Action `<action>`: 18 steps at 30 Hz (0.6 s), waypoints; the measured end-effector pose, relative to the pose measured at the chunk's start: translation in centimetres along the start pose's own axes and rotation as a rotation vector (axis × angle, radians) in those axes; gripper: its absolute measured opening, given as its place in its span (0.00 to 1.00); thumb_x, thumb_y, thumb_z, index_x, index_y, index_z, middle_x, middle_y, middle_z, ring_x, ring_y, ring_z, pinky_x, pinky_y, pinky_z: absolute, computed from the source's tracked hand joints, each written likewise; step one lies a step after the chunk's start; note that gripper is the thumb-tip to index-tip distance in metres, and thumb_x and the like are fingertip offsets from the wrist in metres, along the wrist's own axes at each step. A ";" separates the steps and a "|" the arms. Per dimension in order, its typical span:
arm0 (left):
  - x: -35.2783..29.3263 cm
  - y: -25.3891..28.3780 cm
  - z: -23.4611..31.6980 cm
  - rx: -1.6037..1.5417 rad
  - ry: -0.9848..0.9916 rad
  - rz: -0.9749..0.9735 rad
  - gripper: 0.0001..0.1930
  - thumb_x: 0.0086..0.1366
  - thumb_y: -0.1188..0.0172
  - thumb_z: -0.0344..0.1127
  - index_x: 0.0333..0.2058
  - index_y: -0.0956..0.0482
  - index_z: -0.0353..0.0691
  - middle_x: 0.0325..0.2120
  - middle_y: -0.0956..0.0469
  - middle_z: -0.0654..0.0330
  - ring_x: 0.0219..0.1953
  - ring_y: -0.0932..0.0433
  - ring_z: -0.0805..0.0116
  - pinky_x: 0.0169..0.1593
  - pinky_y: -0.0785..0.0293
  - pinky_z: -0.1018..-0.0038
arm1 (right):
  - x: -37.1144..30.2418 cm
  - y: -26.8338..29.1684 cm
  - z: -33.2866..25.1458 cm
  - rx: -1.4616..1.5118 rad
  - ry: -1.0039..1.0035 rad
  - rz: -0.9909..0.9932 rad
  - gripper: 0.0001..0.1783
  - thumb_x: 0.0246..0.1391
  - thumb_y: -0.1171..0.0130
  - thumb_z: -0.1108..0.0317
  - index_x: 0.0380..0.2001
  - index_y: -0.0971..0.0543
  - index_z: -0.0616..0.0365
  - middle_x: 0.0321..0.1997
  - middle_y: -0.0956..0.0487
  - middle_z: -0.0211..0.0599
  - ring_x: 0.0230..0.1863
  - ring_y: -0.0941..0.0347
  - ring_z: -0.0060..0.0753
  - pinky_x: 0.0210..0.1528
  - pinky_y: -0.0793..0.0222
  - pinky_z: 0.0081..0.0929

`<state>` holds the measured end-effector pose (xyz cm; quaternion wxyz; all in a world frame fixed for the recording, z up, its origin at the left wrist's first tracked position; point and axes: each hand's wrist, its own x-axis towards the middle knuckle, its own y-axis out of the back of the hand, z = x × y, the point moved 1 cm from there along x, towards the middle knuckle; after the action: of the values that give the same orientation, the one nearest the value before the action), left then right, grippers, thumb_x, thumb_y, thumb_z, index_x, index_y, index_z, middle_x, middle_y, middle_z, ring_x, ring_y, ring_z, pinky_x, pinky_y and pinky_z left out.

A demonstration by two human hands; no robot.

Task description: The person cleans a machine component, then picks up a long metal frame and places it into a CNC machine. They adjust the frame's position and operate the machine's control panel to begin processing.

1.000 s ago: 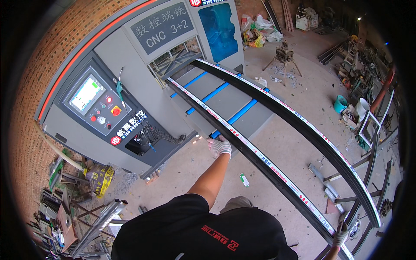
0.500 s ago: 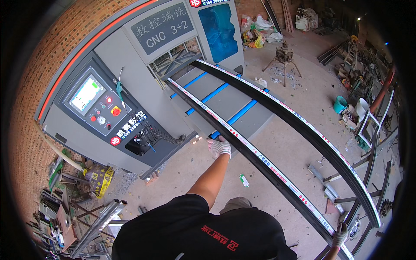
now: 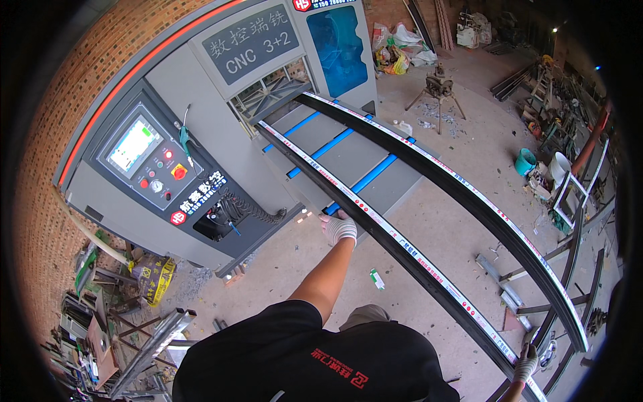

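A long dark metal profile [image 3: 414, 253] with a printed protective strip along its top runs from the machine's opening down to the lower right. Its middle rests across the blue rollers [image 3: 372, 175] of the feed table. My left hand [image 3: 339, 228], in a light striped glove, is closed at the profile's near side, beside the end of the last roller; its fingertips are partly hidden under it. Near the profile's outer end, my right hand [image 3: 527, 365], also gloved, is wrapped round it. A second matching profile [image 3: 462, 179] lies on the far side, untouched.
A grey machine carries a control panel [image 3: 136, 146] with a lit screen and a coiled hose [image 3: 251, 208]. Metal racks [image 3: 536, 309] stand under the outer ends at right. Metal offcuts [image 3: 157, 345] are piled at lower left. Buckets [image 3: 526, 161] stand further right.
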<state>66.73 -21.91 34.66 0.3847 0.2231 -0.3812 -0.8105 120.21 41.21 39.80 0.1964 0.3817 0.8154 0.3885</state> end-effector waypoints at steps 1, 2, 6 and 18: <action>0.0 0.0 0.0 0.005 -0.004 -0.003 0.44 0.68 0.41 0.53 0.70 0.49 0.30 0.57 0.29 0.42 0.59 0.26 0.48 0.59 0.24 0.55 | 0.0 0.0 -0.1 -0.011 -0.012 0.002 0.19 0.69 0.44 0.57 0.41 0.21 0.66 0.35 0.20 0.42 0.36 0.29 0.35 0.47 0.30 0.31; 0.0 -0.1 -0.1 0.003 0.002 -0.006 0.44 0.68 0.41 0.53 0.70 0.49 0.30 0.57 0.29 0.42 0.59 0.26 0.48 0.59 0.24 0.55 | -0.1 0.0 -0.3 -0.011 -0.004 -0.008 0.19 0.69 0.44 0.57 0.42 0.21 0.66 0.35 0.20 0.42 0.36 0.29 0.35 0.47 0.30 0.32; 0.0 -0.1 -0.1 -0.003 -0.004 -0.001 0.44 0.68 0.40 0.53 0.70 0.49 0.30 0.56 0.28 0.42 0.58 0.25 0.48 0.59 0.25 0.56 | -0.2 0.1 -0.6 -0.012 -0.007 -0.007 0.18 0.69 0.44 0.57 0.41 0.22 0.66 0.35 0.20 0.43 0.35 0.30 0.36 0.46 0.30 0.32; 0.0 0.0 -0.1 -0.006 -0.018 0.024 0.44 0.67 0.39 0.52 0.69 0.48 0.29 0.55 0.28 0.42 0.57 0.25 0.48 0.60 0.26 0.57 | 0.3 0.0 0.4 -0.027 -0.034 -0.055 0.17 0.69 0.44 0.59 0.37 0.23 0.66 0.32 0.22 0.42 0.33 0.32 0.33 0.43 0.32 0.32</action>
<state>66.77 -21.96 34.55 0.3915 0.2101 -0.3848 -0.8090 120.26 41.65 39.53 0.2261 0.3632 0.8166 0.3875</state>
